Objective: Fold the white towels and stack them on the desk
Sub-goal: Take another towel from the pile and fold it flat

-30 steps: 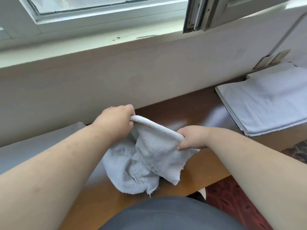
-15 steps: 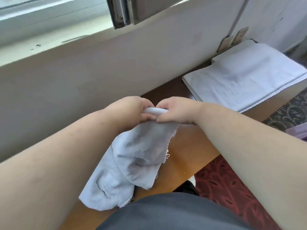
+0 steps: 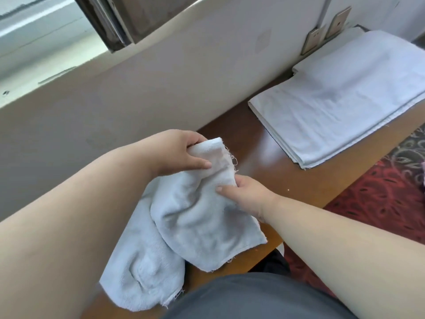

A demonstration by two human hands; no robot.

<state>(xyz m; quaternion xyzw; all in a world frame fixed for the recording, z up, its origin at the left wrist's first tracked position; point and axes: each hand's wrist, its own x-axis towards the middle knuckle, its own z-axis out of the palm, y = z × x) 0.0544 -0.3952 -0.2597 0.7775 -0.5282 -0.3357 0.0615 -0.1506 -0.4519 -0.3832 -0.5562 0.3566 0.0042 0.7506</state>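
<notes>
A small white terry towel [image 3: 190, 226] with frayed edges hangs crumpled over the front of the brown wooden desk [image 3: 271, 162]. My left hand [image 3: 181, 153] grips its top corner, thumb pressed on the cloth. Lower and to the right, my right hand [image 3: 243, 194] pinches the towel's side edge. The towel's lower part droops toward my lap. A stack of folded white cloths [image 3: 340, 100] lies flat on the desk at the right, against the wall.
A beige wall [image 3: 161, 77] runs behind the desk, with a window frame [image 3: 105, 24] above and two wall sockets [image 3: 326, 35] near the stack. Red patterned carpet [image 3: 379, 194] lies to the right of the desk.
My hands, together at the towel's top edge half a second ago, have separated: the right slid down along the side edge while the left kept the top corner. The view shifted left.
</notes>
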